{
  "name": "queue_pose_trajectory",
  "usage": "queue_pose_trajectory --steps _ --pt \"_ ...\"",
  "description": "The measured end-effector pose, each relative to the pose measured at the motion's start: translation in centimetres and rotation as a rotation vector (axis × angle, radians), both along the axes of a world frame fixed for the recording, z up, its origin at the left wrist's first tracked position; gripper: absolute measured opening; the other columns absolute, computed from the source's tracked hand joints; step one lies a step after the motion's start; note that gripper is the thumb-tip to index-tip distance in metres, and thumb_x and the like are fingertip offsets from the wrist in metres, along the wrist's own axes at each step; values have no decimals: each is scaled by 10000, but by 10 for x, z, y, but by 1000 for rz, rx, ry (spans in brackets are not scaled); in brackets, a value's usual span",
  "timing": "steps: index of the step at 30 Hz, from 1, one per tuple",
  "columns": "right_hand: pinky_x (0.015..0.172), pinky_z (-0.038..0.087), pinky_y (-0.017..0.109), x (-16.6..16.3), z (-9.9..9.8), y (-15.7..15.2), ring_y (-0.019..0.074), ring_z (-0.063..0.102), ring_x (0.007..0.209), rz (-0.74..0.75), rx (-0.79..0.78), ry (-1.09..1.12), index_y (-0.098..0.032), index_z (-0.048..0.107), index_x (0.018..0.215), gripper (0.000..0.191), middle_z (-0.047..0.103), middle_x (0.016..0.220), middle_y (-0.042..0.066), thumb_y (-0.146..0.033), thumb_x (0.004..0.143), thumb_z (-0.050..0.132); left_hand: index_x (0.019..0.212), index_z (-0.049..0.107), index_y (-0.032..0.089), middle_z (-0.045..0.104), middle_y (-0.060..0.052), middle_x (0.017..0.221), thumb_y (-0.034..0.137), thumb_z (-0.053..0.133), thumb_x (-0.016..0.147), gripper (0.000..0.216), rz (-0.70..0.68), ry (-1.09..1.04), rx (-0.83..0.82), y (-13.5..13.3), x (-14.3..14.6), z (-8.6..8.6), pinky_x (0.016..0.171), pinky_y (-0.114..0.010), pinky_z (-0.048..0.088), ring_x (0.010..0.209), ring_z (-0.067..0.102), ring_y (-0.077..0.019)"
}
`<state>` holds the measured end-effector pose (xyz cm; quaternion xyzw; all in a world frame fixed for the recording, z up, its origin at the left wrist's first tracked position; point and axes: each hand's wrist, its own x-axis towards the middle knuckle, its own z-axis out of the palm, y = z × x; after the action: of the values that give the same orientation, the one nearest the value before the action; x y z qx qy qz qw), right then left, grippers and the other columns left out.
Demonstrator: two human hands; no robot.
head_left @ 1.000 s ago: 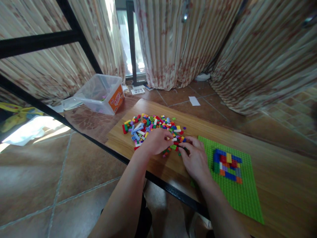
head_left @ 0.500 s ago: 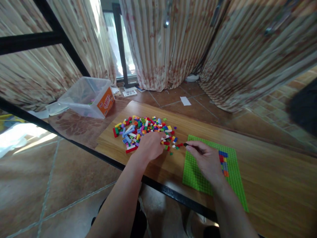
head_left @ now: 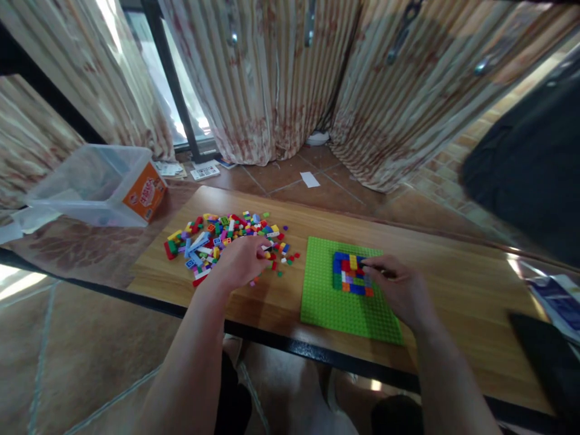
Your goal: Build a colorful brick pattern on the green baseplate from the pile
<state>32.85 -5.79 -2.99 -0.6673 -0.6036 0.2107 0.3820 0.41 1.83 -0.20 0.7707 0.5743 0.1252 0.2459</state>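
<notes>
On the wooden table, a green baseplate (head_left: pixel 319 296) carries a flat patch of blue, red, yellow, green and orange toy bricks (head_left: pixel 351 281). My right hand (head_left: pixel 396 281) is over the plate's right part. Its thumb and forefinger pinch a small black brick (head_left: pixel 363 263) at the patch's upper right edge. My left hand (head_left: pixel 242 260) reaches over the right side of a loose heap of mixed bricks (head_left: pixel 212 238). Its fingers are closed near a light brick, and what they hold, if anything, is partly hidden.
A clear plastic box (head_left: pixel 99 199) with an orange label stands on the floor beyond the table's left end. Papers (head_left: pixel 205 171) lie on the floor by the curtains (head_left: pixel 281 90). A dark flat object (head_left: pixel 541 356) rests at the table's right end.
My right hand has gone from the plate's left edge to the brick patch, carrying the black brick. My left hand stays at the heap. The view has swung to the right.
</notes>
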Motion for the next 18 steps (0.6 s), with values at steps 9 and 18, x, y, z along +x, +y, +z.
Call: queue_pose_trajectory --steps 9,18 --pt "857 503 423 -7 -5 4 227 625 922 69 40 -119 -263 777 835 150 649 984 67 -335 805 649 1073 716 182 748 -19 819 247 642 790 299 -23 12 10 5 5 5 657 -265 458 746 692 -197" --pt "845 498 414 -9 -8 4 221 623 896 53 45 -145 -256 770 817 119 656 953 57 -286 782 659 1093 710 171 758 -33 868 282 623 805 320 -42 31 13 6 5 4 689 -280 474 788 701 -213"
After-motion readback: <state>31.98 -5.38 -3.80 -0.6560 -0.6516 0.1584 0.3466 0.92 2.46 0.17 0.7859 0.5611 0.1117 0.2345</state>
